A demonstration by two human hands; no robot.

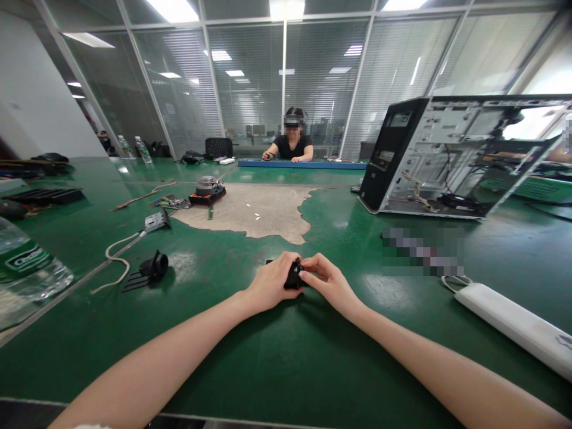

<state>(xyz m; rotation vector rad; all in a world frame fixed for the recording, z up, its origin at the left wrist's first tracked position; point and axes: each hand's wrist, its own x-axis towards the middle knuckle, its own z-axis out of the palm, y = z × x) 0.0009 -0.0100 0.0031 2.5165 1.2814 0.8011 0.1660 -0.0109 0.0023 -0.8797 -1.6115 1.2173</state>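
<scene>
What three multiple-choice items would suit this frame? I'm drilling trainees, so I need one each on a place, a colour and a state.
1. Where is the open computer case?
A. far right of the table
B. near left edge
C. under the table

2. What colour is the table mat?
A. red
B. green
C. white

3. How is the small black part held?
A. lying untouched
B. by one hand
C. between left hand and right hand

Key: 1 A, it stands far right. 2 B, the mat is green. 3 C, both hands pinch it.

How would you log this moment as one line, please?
left hand: holds small black part | right hand: pinches same part | surface: green table | nearby: open computer case
</scene>
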